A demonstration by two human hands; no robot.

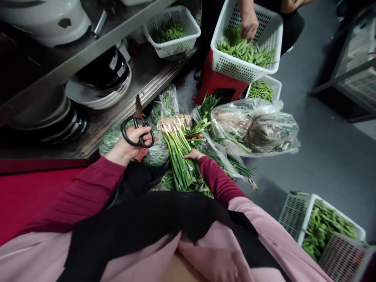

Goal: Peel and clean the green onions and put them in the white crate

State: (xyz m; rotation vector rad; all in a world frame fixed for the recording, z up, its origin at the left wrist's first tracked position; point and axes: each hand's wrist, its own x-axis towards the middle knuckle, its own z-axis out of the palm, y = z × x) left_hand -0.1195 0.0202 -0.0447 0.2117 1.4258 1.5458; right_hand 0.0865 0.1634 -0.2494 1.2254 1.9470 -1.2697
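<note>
My left hand [129,144] is closed through the black loop handles of a pair of scissors [138,126], blades pointing up and away. My right hand [192,155] reaches down into a bundle of green onions [179,152] lying on the floor, white roots at the far end; its fingers are hidden among the stalks. Both arms wear dark red sleeves.
A clear plastic bag [258,125] of more greens lies to the right. Another person's hand [249,24] sorts green beans in a white basket [235,68] on a red stool [214,84]. More bean baskets [305,223] sit at lower right. A steel shelf [147,84] with stacked bowls stands at left.
</note>
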